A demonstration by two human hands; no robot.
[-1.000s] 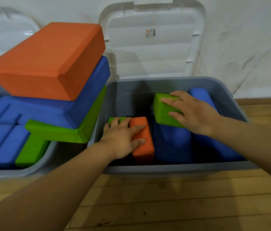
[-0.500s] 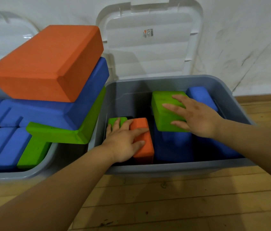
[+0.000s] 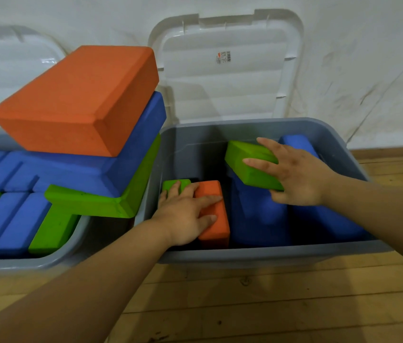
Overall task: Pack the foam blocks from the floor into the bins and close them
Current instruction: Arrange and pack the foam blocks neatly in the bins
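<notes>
Two grey bins stand side by side on the wooden floor. In the right bin (image 3: 264, 253) my left hand (image 3: 185, 214) lies flat over an upright orange block (image 3: 216, 219) and a small green block (image 3: 174, 185) beside it. My right hand (image 3: 294, 174) grips a tilted green block (image 3: 247, 164) resting on upright blue blocks (image 3: 257, 219). Another blue block (image 3: 297, 142) stands at the bin's far right. The left bin (image 3: 54, 258) is packed with blue and green blocks, and a big orange block (image 3: 79, 97) tops a blue one (image 3: 111, 169) and a green one (image 3: 111, 201).
Both white lids (image 3: 227, 65) stand open against the white wall behind the bins. The stack on the left bin overhangs the right bin's left rim. Bare wooden floor (image 3: 245, 305) runs in front of the bins and to the right.
My right hand has turned and shifted the green block on top of the blue blocks, tilting it. My left hand has stayed on the orange block.
</notes>
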